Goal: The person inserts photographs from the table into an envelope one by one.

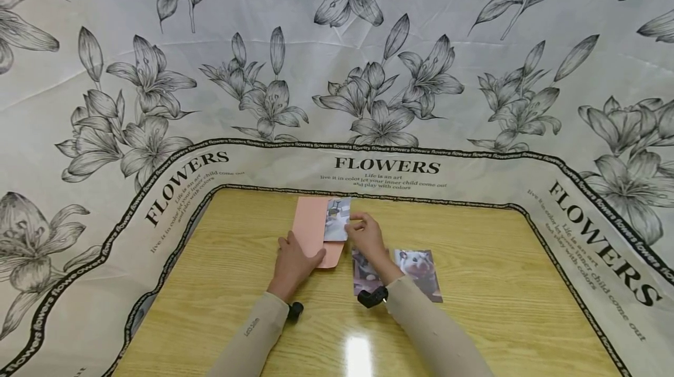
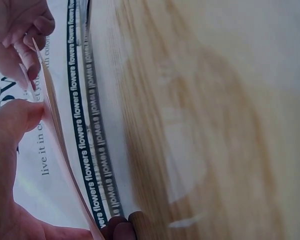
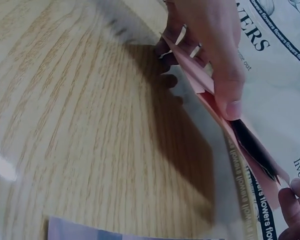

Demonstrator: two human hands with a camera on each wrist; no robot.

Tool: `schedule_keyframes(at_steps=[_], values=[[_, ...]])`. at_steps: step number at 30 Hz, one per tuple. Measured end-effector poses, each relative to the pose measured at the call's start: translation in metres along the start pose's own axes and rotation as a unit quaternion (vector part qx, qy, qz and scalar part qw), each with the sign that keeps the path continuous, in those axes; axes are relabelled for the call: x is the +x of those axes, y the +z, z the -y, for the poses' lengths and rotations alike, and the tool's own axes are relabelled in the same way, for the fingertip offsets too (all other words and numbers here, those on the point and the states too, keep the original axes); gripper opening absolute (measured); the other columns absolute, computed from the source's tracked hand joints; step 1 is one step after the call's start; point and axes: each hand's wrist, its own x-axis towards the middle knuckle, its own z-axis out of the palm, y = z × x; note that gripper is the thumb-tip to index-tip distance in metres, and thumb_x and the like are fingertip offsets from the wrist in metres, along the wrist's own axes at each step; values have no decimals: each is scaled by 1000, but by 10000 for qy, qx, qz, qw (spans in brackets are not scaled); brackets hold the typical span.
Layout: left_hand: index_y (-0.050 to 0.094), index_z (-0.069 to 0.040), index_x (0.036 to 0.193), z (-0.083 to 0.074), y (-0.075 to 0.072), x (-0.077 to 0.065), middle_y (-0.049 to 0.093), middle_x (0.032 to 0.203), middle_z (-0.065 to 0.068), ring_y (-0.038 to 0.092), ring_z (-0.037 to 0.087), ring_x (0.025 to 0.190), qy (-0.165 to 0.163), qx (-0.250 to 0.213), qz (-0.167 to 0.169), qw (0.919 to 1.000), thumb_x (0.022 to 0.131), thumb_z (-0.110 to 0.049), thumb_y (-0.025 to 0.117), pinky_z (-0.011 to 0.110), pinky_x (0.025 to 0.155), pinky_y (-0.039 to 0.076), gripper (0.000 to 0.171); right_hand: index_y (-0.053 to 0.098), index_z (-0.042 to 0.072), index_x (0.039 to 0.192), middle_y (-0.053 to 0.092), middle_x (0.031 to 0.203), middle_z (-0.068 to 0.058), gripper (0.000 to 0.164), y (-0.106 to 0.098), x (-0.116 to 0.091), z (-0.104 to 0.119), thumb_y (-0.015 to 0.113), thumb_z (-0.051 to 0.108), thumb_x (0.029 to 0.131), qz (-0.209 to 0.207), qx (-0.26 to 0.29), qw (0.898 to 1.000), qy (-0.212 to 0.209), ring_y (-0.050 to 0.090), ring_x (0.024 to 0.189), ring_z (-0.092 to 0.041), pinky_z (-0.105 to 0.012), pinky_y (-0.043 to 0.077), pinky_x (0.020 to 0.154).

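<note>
In the head view my left hand [image 1: 296, 261] holds a pink envelope [image 1: 309, 219] by its near end, thumb across one face. The left wrist view shows the envelope [image 2: 60, 137] edge-on, thumb on one side and fingertips on the other. A small photo [image 1: 337, 220] lies against the envelope's right side. My right hand [image 1: 368, 239] pinches the photo's right edge between thumb and finger. Seen from the right wrist, the photo [image 3: 255, 150] is a dark strip along the envelope's long edge; how far it sits inside I cannot tell.
Two more photos lie on the wooden table [image 1: 500, 283]: a photo of a white animal [image 1: 416, 271] and another photo [image 1: 363, 274] partly under my right forearm. A flower-printed cloth [image 1: 389, 169] borders the table's back and sides.
</note>
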Motion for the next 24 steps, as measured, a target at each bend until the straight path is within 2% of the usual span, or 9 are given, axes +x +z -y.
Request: schedule_keyframes(at_steps=[9, 15, 24], values=[[31, 11, 157, 1, -1, 1, 44, 136, 37, 60, 52, 112, -1, 26, -19, 10000, 88, -61, 80, 60, 94, 54, 111, 71, 8, 132, 75, 104, -12, 34, 12, 2, -2, 76, 20, 101, 42, -458, 9989, 9, 70, 83, -25, -34, 53, 62], [33, 11, 155, 1, 2, 2, 45, 132, 35, 61, 49, 106, 8, 83, -45, 10000, 87, -62, 80, 59, 91, 55, 110, 73, 10, 130, 76, 100, -7, 32, 20, 4, 0, 76, 21, 100, -36, -739, 9973, -2, 70, 83, -21, -33, 53, 62], [33, 11, 155, 1, 2, 2, 45, 130, 33, 61, 45, 100, 24, 34, -35, 10000, 87, -62, 81, 58, 87, 55, 110, 75, 7, 122, 80, 100, -8, 28, 32, 7, 2, 78, 19, 97, -201, -1063, 9939, -208, 74, 88, -25, -40, 57, 75]])
